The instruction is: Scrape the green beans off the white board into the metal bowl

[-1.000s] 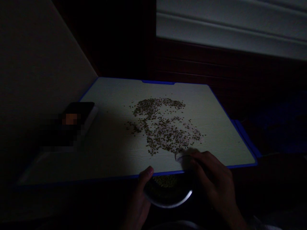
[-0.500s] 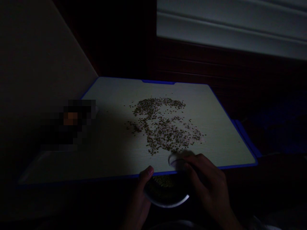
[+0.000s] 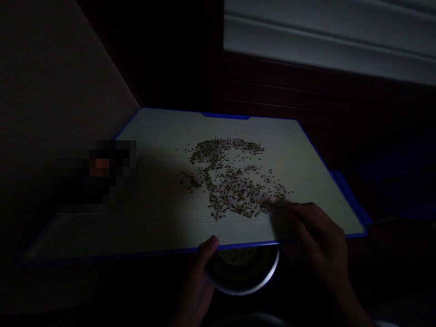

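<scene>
- Green-brown seeds point(image 3: 231, 181) lie in a ragged, thin scatter on a white cutting board point(image 3: 306, 159) with a blue rim. All of this comes from the head view, which is dim and dark at the bottom.
- My right hand point(image 3: 313, 236) is at the near right edge of the scatter. Its fingers point(image 3: 293, 206) are together, pinching a small translucent plastic piece point(image 3: 269, 210); the blur hides its exact shape. Its tip is touching the board, among the outermost seeds.
- My left hand point(image 3: 195, 281) is at the board's near edge, with the thumb point(image 3: 211, 243) lying on the rim. The other fingers are lost in shadow, so I cannot tell whether they are apart or closed.
- A steel bowl point(image 3: 247, 290) sits just below that edge, between my hands, partly under the board. It holds a heap of similar seeds point(image 3: 236, 256).
- Step in hand, judged: working seeds at the scatter's edge with the plastic piece.
- The next stroke calls for a low, flat angle, and for care at the near rim, where the board overhangs the bowl.
- Open room: bare board to the right of the scatter and along the near edge. On the left lies a pixelated dark object point(image 3: 100, 172), near the board's left edge.
</scene>
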### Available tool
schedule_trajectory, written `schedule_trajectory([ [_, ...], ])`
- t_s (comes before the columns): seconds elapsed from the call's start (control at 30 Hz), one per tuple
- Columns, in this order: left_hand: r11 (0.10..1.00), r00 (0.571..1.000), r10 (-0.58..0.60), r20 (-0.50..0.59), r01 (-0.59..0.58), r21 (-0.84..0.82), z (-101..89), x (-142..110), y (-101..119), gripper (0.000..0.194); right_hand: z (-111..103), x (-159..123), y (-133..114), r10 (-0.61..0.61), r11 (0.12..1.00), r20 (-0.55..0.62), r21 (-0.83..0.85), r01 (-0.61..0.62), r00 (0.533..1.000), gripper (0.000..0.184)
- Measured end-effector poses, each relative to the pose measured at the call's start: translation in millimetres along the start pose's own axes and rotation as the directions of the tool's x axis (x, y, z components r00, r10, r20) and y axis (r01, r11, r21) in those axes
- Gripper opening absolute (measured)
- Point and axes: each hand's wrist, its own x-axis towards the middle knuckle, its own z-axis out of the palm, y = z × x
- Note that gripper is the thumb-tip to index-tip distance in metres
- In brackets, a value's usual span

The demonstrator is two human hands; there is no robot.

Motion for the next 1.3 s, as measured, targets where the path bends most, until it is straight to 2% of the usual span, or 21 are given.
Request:
schedule_trajectory([
  [0.2,1.0,1.0,0.001,0.022,-0.001,-0.009,-0.4,1.3,1.2,0.035,-0.5,4.4,9.9,0.022,0.999,-0.037,-0.03,-0.023,0.999,0.02],
  [0.53,1.0,1.0,-0.019,-0.024,0.018,-0.024,3.1,0.9,0.5,0.015,2.8,4.8,5.5,-0.012,1.0,0.022,-0.027,0.013,1.0,0.022],
  [0.67,0.999,0.999,-0.027,-0.034,0.027,-0.024,2.3,1.7,-1.0,0.02,2.6,2.3,2.0,-0.021,1.0,0.04,-0.019,0.022,0.999,0.022],
  [0.9,1.0,0.998,-0.011,0.055,0.012,-0.012,-6.1,7.1,-3.1,0.036,2.9,-4.1,-8.0,-0.039,0.999,0.026,-0.015,0.039,0.999,0.022],
  [1.3,1.0,0.999,0.007,-0.031,-0.008,-0.01,-5.6,5.6,-5.1,0.029,10.2,-12.2,-12.4,0.02,0.999,0.078,0.035,-0.023,0.997,0.022],
])
